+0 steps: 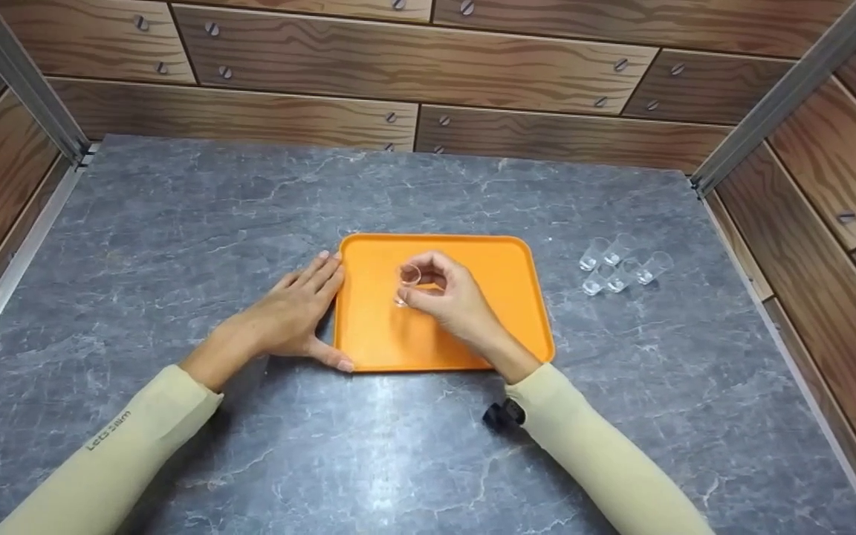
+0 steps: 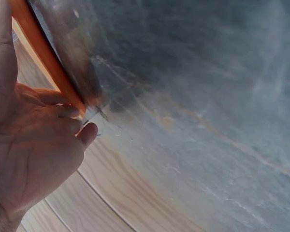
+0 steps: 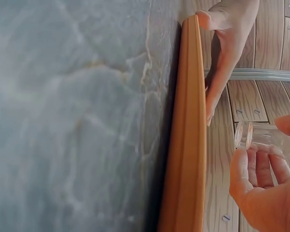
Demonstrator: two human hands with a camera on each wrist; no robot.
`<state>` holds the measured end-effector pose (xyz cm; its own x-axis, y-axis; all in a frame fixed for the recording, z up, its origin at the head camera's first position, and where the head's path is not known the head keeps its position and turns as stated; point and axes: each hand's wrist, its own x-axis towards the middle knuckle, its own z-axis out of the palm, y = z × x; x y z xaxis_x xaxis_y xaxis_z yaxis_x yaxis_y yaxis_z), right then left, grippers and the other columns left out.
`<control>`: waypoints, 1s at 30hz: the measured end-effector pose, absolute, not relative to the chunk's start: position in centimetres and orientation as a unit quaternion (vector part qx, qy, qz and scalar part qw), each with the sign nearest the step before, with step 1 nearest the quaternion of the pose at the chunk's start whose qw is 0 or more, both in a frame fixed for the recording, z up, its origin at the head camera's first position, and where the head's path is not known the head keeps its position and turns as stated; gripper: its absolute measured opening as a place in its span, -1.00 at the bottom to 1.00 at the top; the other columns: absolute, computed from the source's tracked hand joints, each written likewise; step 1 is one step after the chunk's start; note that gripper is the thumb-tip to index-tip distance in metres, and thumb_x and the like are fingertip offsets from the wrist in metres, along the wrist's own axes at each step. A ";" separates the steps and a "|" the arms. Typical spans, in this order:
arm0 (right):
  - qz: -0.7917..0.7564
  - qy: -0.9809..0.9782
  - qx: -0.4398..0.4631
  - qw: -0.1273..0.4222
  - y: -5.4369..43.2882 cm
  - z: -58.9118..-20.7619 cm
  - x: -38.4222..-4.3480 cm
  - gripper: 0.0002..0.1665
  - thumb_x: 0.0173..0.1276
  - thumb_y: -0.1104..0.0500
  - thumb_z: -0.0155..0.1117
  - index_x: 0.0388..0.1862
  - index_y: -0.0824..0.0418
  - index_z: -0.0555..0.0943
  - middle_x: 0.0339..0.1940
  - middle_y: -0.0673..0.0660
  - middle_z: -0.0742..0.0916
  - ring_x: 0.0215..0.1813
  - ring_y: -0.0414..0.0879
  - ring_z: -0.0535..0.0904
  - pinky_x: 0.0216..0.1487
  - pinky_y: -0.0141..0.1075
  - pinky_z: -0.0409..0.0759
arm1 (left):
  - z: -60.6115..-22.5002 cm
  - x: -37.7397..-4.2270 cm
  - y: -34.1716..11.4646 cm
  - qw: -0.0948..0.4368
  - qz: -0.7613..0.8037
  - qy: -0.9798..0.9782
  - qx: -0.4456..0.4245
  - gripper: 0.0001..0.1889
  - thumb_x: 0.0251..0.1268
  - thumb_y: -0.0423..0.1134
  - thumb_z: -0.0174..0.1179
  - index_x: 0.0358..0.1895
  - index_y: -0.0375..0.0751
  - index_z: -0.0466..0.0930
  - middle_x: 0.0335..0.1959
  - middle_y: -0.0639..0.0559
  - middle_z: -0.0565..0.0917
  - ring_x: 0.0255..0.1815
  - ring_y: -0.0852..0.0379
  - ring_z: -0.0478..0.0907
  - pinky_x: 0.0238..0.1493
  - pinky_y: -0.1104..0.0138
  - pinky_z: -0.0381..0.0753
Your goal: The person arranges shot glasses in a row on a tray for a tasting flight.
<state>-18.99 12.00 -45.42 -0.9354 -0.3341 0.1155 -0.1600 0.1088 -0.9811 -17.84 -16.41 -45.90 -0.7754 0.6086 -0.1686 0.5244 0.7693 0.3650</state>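
An orange tray (image 1: 495, 297) lies flat on the grey marbled table. Above its middle my right hand (image 1: 452, 297) pinches a small clear shot glass (image 1: 408, 276) between thumb and fingers. The right wrist view shows the shot glass (image 3: 261, 137) apart from the tray's rim (image 3: 183, 135), its thick base toward the tray. My left hand (image 1: 290, 312) rests along the tray's left edge, thumb at the near corner and fingers at the side. In the left wrist view the left hand (image 2: 34, 140) touches the orange rim (image 2: 43, 48).
Several clear shot glasses (image 1: 617, 267) stand grouped on the table to the right of the tray. Wood-patterned panels (image 1: 413, 67) wall the table at the back and sides, with metal posts (image 1: 777, 96) at the corners.
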 end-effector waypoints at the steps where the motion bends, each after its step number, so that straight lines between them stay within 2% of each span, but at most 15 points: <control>1: -0.646 0.742 -0.167 0.069 11.9 -45.4 -19.1 -0.61 0.38 0.39 0.53 0.15 0.36 0.67 0.07 0.23 0.75 0.14 0.06 0.69 0.28 -0.11 0.64 | -45.9 -17.9 -16.4 0.140 0.151 0.930 0.303 0.53 0.08 0.60 0.44 0.76 -0.47 -0.15 0.79 -0.38 -0.21 0.79 -0.32 -0.33 0.66 -0.28 -0.10; 9: -0.650 0.738 -0.152 0.097 10.9 -45.4 -19.3 -0.60 0.39 0.37 0.53 0.17 0.31 0.68 0.07 0.19 0.76 0.12 0.07 0.69 0.22 -0.14 0.67 | -46.3 -17.6 -16.6 0.143 0.161 0.932 0.292 0.55 0.05 0.63 0.42 0.77 -0.44 -0.18 0.80 -0.34 -0.23 0.79 -0.32 -0.36 0.67 -0.27 -0.15; 18: -0.653 0.735 -0.159 0.095 9.5 -46.1 -19.9 -0.57 0.33 0.42 0.52 0.16 0.36 0.68 0.06 0.26 0.76 0.09 0.04 0.68 0.29 -0.10 0.62 | -46.2 -17.6 -16.8 0.142 0.156 0.933 0.293 0.53 0.09 0.62 0.41 0.77 -0.43 -0.17 0.80 -0.33 -0.20 0.79 -0.33 -0.29 0.67 -0.27 -0.12; 30: -0.652 0.734 -0.147 0.119 8.3 -46.3 -20.7 -0.61 0.34 0.42 0.52 0.13 0.37 0.69 0.01 0.17 0.76 0.01 -0.02 0.69 0.15 -0.22 0.69 | -46.4 -17.8 -16.6 0.132 0.156 0.932 0.298 0.53 0.07 0.62 0.42 0.77 -0.43 -0.16 0.80 -0.32 -0.17 0.79 -0.33 -0.25 0.65 -0.30 -0.05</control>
<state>-20.71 8.33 -46.28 -0.9281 -0.3718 0.0173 -0.0614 0.1072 -0.9923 -17.82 -16.64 -46.45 -0.7873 0.5972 -0.1532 0.5150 0.7736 0.3692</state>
